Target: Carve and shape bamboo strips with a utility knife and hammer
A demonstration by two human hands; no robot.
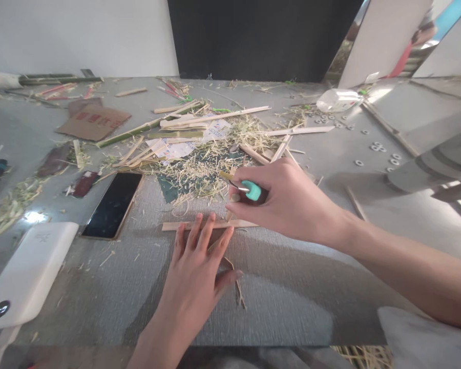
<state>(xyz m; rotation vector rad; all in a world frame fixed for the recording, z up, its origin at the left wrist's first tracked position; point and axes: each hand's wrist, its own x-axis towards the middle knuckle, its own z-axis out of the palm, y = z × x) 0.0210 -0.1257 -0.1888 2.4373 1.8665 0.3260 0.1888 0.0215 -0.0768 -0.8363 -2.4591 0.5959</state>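
Observation:
A thin, pale bamboo strip (pixel 169 226) lies crosswise on the grey tabletop. My left hand (pixel 195 269) rests flat with its fingers spread, the fingertips touching the strip's near edge and holding nothing. My right hand (pixel 282 200) is closed around a small hand tool with a teal end (pixel 251 190) and a short metal piece. Its lower tip meets the strip just right of my left fingertips. My right fingers hide most of the tool, so its exact kind is unclear. A thin split sliver (pixel 238 289) lies beside my left thumb.
Shavings (pixel 203 174) and split bamboo pieces (pixel 184 123) heap up behind the strip. To the left are a phone (pixel 113 205), a white power bank (pixel 30 271) and cardboard (pixel 94 122). A clear bottle (pixel 338 100), small white rings (pixel 377 147) and a grey cylinder (pixel 430 161) stand or lie right.

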